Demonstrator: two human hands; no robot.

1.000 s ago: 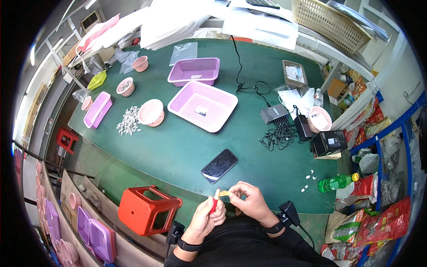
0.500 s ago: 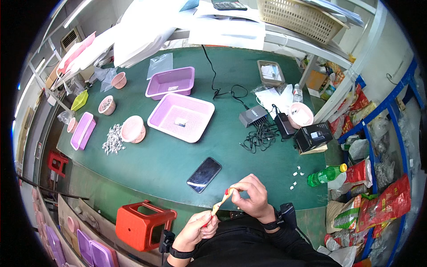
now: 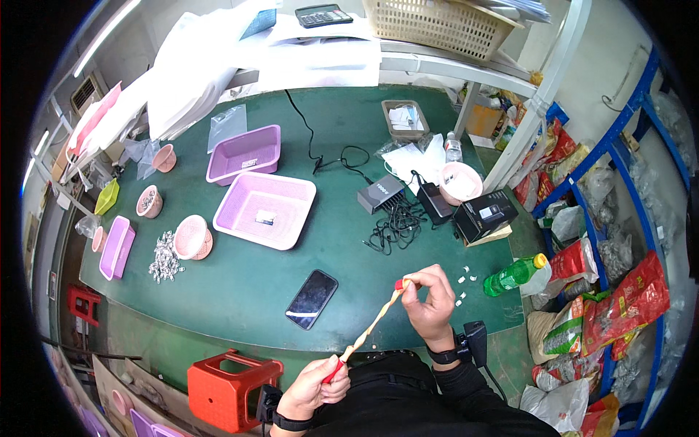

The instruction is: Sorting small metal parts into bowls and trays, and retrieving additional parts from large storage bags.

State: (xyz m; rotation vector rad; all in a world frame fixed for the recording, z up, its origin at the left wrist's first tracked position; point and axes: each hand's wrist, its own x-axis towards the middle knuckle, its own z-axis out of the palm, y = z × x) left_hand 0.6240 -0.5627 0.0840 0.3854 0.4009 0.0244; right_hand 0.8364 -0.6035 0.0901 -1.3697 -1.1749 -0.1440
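Observation:
A thin, twisted, pale-orange strip with red ends stretches between my two hands, above the near edge of the table. My left hand is closed around the lower red end. Higher up, the thumb and fingers of my right hand pinch the other red end. The strip slants upward to the right, and its exact kind is not clear. A black smartphone lies on the green table just beyond my hands, apart from them.
Purple baskets and pink bowls stand at the left by a pile of small metallic pieces. Black cables, a black box and a green bottle are at the right. A red stool stands below the table's front edge.
My hands have moved farther apart, with the right one higher, and the strip between them is now longer and straighter. The whole view has shifted, so the table things appear farther left.

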